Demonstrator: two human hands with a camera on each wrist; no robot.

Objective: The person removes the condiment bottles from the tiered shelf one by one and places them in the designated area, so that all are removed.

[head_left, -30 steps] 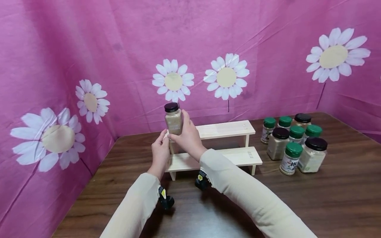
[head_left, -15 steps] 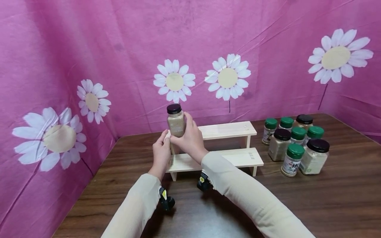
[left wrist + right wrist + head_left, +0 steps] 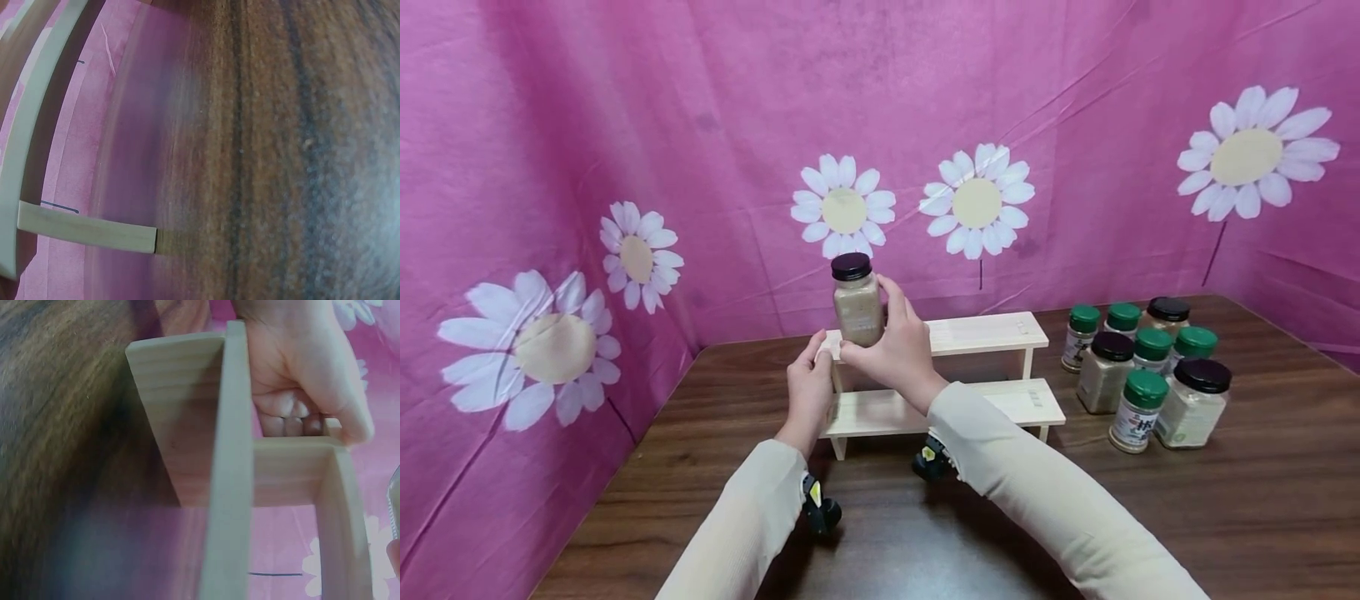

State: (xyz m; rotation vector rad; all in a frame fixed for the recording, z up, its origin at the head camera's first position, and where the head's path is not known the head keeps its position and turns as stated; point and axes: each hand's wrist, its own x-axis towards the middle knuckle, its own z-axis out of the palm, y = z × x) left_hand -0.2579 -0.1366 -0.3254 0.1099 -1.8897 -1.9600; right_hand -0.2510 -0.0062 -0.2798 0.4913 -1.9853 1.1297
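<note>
A square clear jar [image 3: 858,310] with a black lid and tan powder stands upright in my right hand [image 3: 901,346], thumb in front and fingers on its right side. It is at the left end of the upper step of a pale wooden two-step rack [image 3: 981,333]; whether its base touches the wood I cannot tell. My left hand [image 3: 807,392] grips that step's left end. In the right wrist view, the left hand [image 3: 306,362] has its fingers curled by the upper board, and only a sliver of the jar [image 3: 395,497] shows at the edge.
To the rack's right stand several jars: green-lidded shakers [image 3: 1137,412] and larger black-lidded jars [image 3: 1193,408]. All are on a dark wooden table [image 3: 1240,525]. Behind it hangs a pink cloth [image 3: 737,125] with daisies. The left wrist view shows a rack leg [image 3: 87,231] above the table.
My right hand and the jar have shifted a little to the right along the upper step. The left hand stays at the rack's left end. The head view has moved slightly.
</note>
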